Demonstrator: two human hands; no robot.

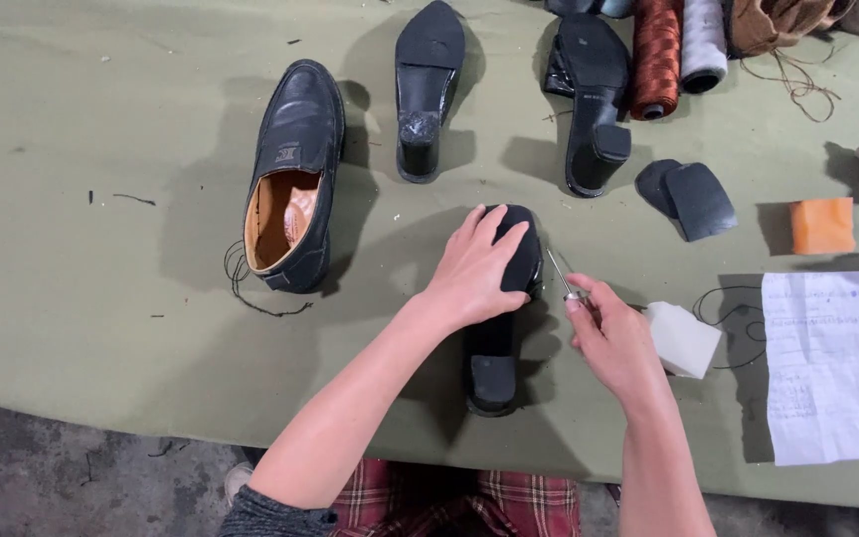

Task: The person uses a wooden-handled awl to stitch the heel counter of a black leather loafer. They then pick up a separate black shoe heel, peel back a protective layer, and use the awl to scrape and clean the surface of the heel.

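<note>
Head view, looking down on a green work table (pixel 72 149). The left hand (pixel 479 264) lies flat over the toe of an upturned black heeled shoe (pixel 494 343), fingers spread and pressing it to the table; the shoe sits at the centre of the view, its block heel pointing to 6 o'clock. The right hand (pixel 613 343), at 3 o'clock of the shoe, has its fingers closed round the handle of a metal awl (pixel 561 276), whose tip slants toward 11 o'clock and meets the edge of the sole just beside the left fingertips.

The step in hand appears to be piercing or stitching along the sole edge (no thread can be made out at the tip). The next move, as judged here, calls for a firm hold on the toe and a controlled push of the point, kept clear of the steadying fingers.

At 10 o'clock stands a black loafer (pixel 295 169) with a tan lining; at 12 and 1 o'clock lie two further heeled shoes, sole up. Thread spools (pixel 673 50) rest at 1 o'clock, an orange block (pixel 822 226) and a sheet of paper (pixel 822 368) at 3 o'clock, and a white block (pixel 683 340) just beside the right hand.
</note>
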